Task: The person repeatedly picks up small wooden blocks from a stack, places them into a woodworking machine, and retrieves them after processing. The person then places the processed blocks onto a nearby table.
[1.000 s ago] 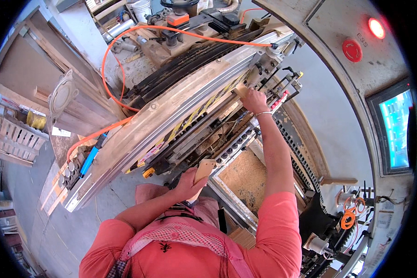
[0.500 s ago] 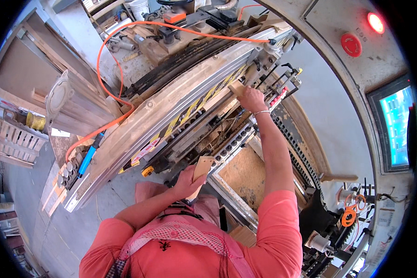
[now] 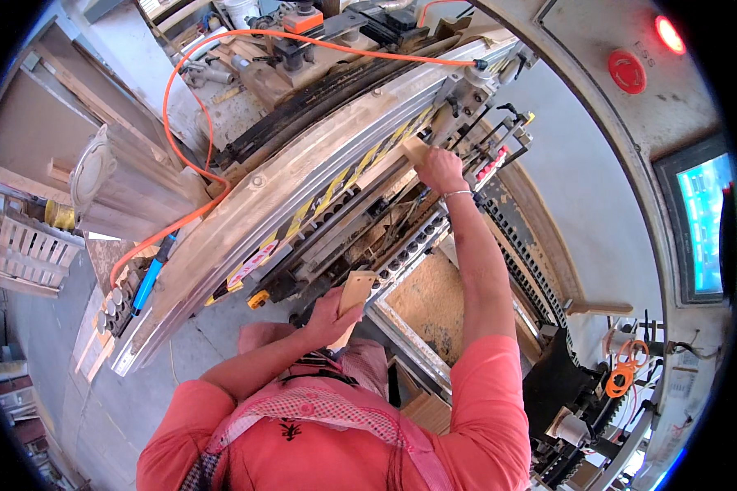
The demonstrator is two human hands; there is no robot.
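My left hand point(image 3: 333, 317) is nearest my body, fingers curled around a drilled board point(image 3: 359, 288). The board's long axis points away from me and a little right; its upper end stands clear of my fingers and a shorter end shows below them. Just beyond it, to the right, is sawdust point(image 3: 424, 307) in the machine's framed opening.

Further out, my right hand point(image 3: 442, 170) grips a wooden block point(image 3: 415, 150), which sticks out ahead and left of my fingertips, toward the beam point(image 3: 221, 225). My hand hides the rest, so I cannot tell its long axis, nor whether it touches the machine or hangs just over it. The right hand is much nearer the striped tape point(image 3: 315, 209) along the beam; the left, with the board, stays well apart from it, ahead and left of the sawdust.

Past the beam's top runs an orange hose point(image 3: 190, 215).

Against half a second ago, the machine sits slightly higher and further left in my view; both grasps look the same.
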